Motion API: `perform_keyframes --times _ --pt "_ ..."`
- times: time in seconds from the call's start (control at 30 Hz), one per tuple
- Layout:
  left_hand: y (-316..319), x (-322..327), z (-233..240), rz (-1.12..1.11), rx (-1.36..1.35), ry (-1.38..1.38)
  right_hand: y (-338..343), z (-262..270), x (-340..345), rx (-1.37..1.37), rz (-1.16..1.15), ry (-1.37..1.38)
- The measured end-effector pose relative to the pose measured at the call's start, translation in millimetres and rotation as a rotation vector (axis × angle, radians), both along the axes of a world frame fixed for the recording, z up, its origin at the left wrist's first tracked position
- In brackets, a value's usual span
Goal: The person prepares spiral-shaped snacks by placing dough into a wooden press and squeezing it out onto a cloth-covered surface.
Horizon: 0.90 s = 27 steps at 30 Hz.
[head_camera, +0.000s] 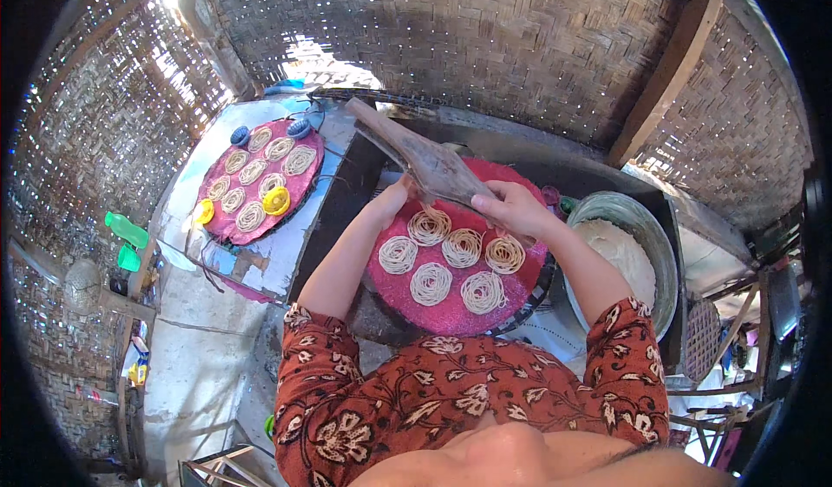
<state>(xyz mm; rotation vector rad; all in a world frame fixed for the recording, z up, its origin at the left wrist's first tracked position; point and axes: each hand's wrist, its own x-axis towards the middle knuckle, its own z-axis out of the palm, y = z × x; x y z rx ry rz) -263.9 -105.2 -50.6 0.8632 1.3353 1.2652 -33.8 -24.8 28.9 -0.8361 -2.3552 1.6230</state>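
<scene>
Both my hands grip a wooden hand press [426, 152], held tilted above a round pink cloth-covered tray [403, 292]. My left hand [394, 196] is at its left side, with the fingers partly hidden beneath the wood. My right hand [510, 206] wraps the near right end, thumb on top. Pale strands hang under the press onto a noodle-like coil [429, 226]. Several other coils of dough strands lie on the cloth, among them a whiter one [431, 283] near me and a yellower one [505, 255] at the right.
A large metal basin [669, 279] of pale dough or flour [614, 253] stands at right. On the left table [175, 227], a second pink tray [211, 214] carries several coils, blue plastic cups [299, 129] and yellow ones [276, 201]. A woven bamboo wall [468, 45] rises behind.
</scene>
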Motion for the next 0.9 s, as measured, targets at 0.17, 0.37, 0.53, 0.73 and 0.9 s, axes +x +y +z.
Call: perform_keyframes --times 0.17,0.37,0.53,0.73,0.9 --pt "-4.9 -33.7 -46.8 -0.023 -0.169 0.408 5.6 -8.1 7.2 -0.048 -0.062 0.053" --pt "-71.3 17.8 -16.6 0.073 0.066 1.345 8.9 -4.8 40.5 -0.146 -0.231 0.161" --pt "-80.2 20.1 20.0 0.181 0.014 1.596 0.6 11.6 81.0 -0.239 -0.255 0.229" --pt "25.4 38.0 129.5 -0.133 0.524 -0.746 -18.1 31.5 101.5 -0.419 -0.075 0.236" --pt "116.0 48.0 102.5 -0.298 0.817 -1.049 11.4 30.4 133.5 -0.480 -0.078 0.017"
